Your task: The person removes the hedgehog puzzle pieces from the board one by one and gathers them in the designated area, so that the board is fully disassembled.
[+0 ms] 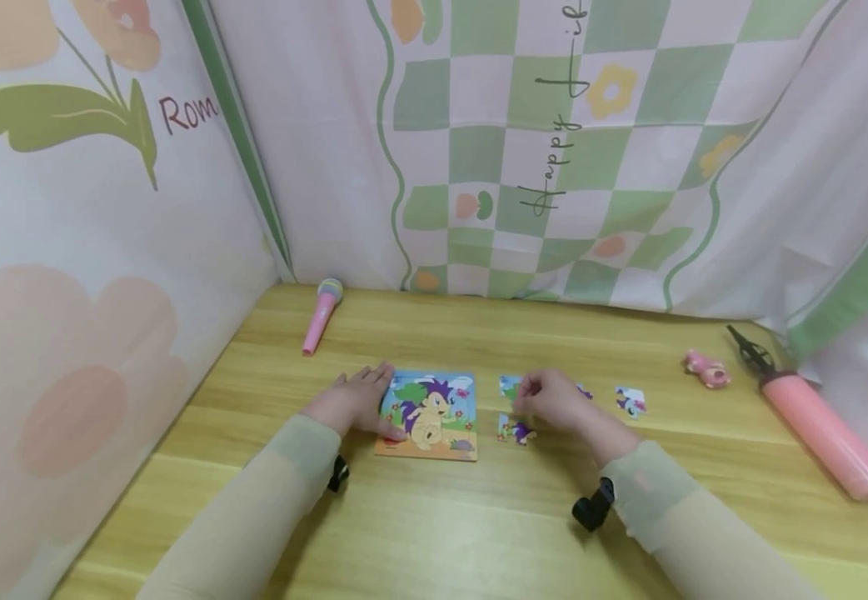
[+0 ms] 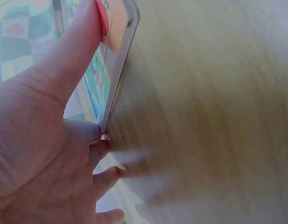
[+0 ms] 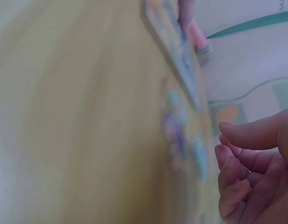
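A square jigsaw puzzle board [image 1: 445,415] with a purple-haired cartoon hedgehog lies on the table. My left hand [image 1: 362,404] rests at its left side, thumb [image 2: 80,42] straight over the top face and the other fingers spread along the edge. Right of the board are loose puzzle pieces: one with a purple figure and red flowers [image 1: 515,430], and a blue-green one [image 1: 508,385] partly behind my right hand [image 1: 554,398]. That hand hovers over them with curled fingers, thumb close to the index fingertip; nothing shows between them in the right wrist view.
Another puzzle piece [image 1: 631,402] lies farther right, and one more peeks out behind the right hand. A pink toy microphone [image 1: 320,318] is at back left. A small pink figurine [image 1: 706,369] and a pink pump [image 1: 827,432] with black nozzle lie at right. Printed curtains surround the table.
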`<state>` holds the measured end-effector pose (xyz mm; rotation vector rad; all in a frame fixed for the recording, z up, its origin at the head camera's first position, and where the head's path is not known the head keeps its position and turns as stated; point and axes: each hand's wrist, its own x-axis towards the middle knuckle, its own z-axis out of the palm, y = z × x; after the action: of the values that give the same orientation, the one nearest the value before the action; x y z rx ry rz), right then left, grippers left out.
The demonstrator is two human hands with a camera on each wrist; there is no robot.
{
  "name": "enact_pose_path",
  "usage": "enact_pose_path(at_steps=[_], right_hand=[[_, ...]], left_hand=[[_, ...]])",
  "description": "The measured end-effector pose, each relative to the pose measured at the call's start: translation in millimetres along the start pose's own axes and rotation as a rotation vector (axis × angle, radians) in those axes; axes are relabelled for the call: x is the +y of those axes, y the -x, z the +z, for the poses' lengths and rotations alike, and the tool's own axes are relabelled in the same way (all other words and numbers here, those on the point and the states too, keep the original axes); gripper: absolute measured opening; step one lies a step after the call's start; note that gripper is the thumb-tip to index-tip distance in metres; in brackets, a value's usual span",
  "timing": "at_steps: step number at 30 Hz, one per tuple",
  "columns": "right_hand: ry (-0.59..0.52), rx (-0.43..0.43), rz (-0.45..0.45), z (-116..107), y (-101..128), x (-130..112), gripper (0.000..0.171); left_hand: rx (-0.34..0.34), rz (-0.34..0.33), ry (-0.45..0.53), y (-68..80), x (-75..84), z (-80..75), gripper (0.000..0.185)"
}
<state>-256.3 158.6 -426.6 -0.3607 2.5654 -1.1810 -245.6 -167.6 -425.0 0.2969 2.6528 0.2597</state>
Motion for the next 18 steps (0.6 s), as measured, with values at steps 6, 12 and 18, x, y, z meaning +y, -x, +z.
enact_pose_path(at_steps=[6, 12, 18], right_hand=[[0.059, -0.004, -0.068, 1, -14, -35, 0.007], [0.041, -0.039, -0.159, 27, -31, -60, 0.011], [0.03, -0.088, -0.152, 68, -40, -71, 0.008]], left_hand=[[-0.004, -0.004, 0.003, -1.0, -1.2, 0.2, 0.12], [-0.009, -0.009, 0.004, -1.5, -1.7, 0.7, 0.12], [-0.006, -0.004, -0.013, -1.9, -2.4, 0.4, 0.12]])
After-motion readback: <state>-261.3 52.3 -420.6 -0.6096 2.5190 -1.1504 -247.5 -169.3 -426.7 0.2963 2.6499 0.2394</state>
